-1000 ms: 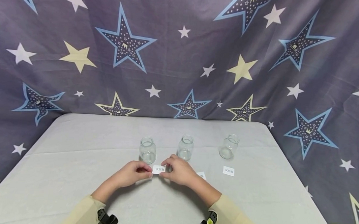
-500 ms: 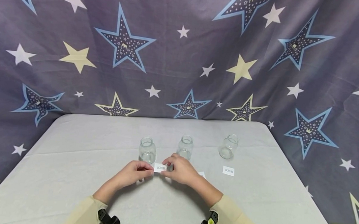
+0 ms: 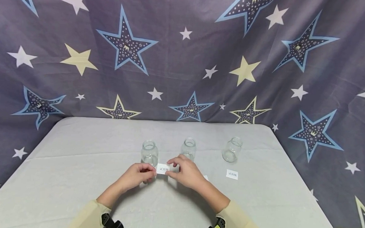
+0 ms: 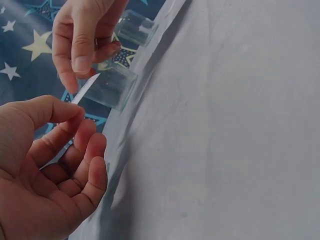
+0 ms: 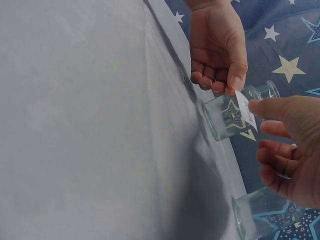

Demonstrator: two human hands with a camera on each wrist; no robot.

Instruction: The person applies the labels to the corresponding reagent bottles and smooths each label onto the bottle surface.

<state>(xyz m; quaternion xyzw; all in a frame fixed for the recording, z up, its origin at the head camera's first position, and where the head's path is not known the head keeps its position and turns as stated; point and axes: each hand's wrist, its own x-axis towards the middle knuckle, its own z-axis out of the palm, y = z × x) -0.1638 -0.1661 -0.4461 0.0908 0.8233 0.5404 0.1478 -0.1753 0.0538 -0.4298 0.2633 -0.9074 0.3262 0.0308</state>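
Note:
My left hand [image 3: 137,175] pinches the left edge of a small white label [image 3: 162,169] with printed characters, between thumb and index finger. In the left wrist view, the label [image 4: 86,89] appears nearly edge-on, raised off the table. At the label's right edge is my right hand [image 3: 184,172], its thumb and index finger spread apart; in the right wrist view its thumb [image 5: 265,106] is against or very near the label. Just behind the label stands a clear glass jar [image 3: 149,152]. A second glass jar [image 3: 188,147] is partly hidden behind my right hand.
A third glass jar [image 3: 232,149] stands to the right, with another printed label [image 3: 232,174] lying in front of it. One more label [image 3: 205,177] is mostly covered by my right hand. A white cloth covers the table [image 3: 77,177]; a starry curtain [image 3: 172,60] hangs behind.
The label and both hands have shifted slightly right and away from me. My right index finger has lifted and spread further from the thumb. The jars have not moved.

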